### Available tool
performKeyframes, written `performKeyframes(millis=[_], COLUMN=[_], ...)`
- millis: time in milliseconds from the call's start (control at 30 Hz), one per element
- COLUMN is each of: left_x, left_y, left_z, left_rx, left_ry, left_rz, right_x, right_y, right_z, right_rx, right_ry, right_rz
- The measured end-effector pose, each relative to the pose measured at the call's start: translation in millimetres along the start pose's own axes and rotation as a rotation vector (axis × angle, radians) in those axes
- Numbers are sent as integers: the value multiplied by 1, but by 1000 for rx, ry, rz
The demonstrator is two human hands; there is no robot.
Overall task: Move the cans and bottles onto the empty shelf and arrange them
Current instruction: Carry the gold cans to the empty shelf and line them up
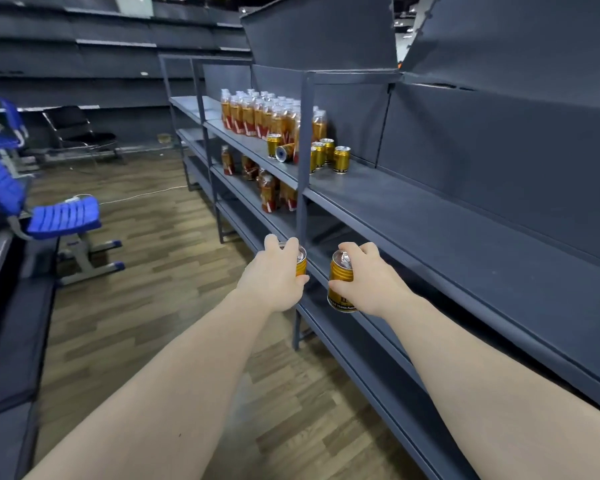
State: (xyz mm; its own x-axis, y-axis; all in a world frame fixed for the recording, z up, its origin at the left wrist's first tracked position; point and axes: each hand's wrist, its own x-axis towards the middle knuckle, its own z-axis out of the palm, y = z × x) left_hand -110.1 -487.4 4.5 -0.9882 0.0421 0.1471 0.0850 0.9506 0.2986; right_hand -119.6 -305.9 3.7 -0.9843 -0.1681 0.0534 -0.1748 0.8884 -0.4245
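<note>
Grey shelving (430, 216) is lining the aisle. Left hand (274, 278) is wrapping the left can (302, 264) and right hand (368, 282) the right can (340, 282), fingers curled around both, just in front of the shelf post (303, 188). Rigid, slick metal, probably full and weighty, so a mid-body side grip is looking safest.

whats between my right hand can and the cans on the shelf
Head view: only bare shelf between the can in the right hand and the standing cans.

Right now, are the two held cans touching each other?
Apart. The head view shows a strip of dark shelf between the left can and the right can.
</note>
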Motion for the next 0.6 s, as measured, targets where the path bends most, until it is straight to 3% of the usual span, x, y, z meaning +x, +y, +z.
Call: performKeyframes(millis=[600], left_x=[68], left_y=[-147], left_z=[-23], left_rx=[14], left_ry=[24], left_rz=[-175], right_x=[136], right_y=[-111], right_z=[65], right_rx=[11], right_ry=[-93], right_rz=[-165])
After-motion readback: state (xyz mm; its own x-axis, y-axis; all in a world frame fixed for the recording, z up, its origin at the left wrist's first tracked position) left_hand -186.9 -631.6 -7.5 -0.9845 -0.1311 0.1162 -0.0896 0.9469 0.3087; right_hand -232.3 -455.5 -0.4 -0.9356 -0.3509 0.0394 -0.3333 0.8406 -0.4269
